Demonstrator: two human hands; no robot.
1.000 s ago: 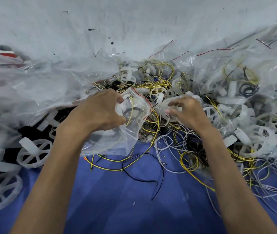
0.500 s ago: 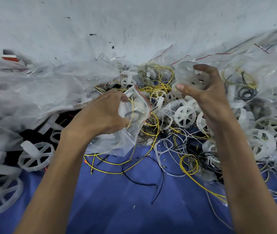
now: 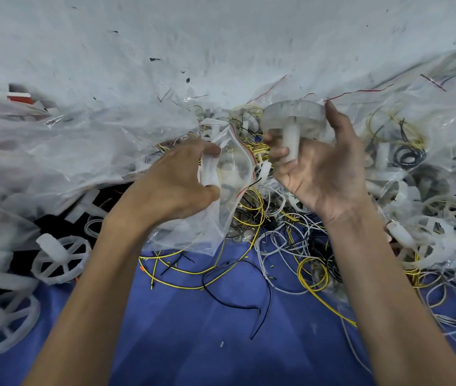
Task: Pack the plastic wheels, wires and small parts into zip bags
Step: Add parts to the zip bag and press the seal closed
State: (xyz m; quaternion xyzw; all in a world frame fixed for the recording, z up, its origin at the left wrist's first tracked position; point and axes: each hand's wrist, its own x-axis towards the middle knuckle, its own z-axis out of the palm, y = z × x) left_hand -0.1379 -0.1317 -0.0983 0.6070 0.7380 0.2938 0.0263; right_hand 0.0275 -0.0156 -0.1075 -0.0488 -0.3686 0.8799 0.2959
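We see the left hand (image 3: 171, 179) gripping a clear zip bag (image 3: 231, 176) at its mouth. Its fingers (image 3: 207, 150) are curled over the top edge and the thumb is pinched in below. The bag's red zip strip runs down the side facing the other hand. The rest of the bag hangs crumpled under the wrist and reaches the blue surface (image 3: 193, 338). Something pale and a bit of yellow wire show through the plastic, but we cannot tell what they are.

The right hand (image 3: 324, 174) is turned palm towards us and holds a white plastic wheel (image 3: 296, 115) in the air. Its fingers (image 3: 278, 157) are clenched round the wheel's thick stem, and the thumb stands up against the rim. The wheel sits just beside the bag's mouth, to its right and a little higher, not inside it.

Below and between the hands lies a tangle of loose wires: a long yellow wire (image 3: 182, 286), a black wire (image 3: 249, 307) and loops of white wire (image 3: 285, 240). More white wheels are heaped to the right (image 3: 443, 215), and one spoked wheel (image 3: 62, 260) lies to the left of the left forearm. A drift of clear plastic bags (image 3: 68, 149) covers the left side. Further bags on the right (image 3: 421, 112) hold yellow wire and a black coil (image 3: 410, 158).
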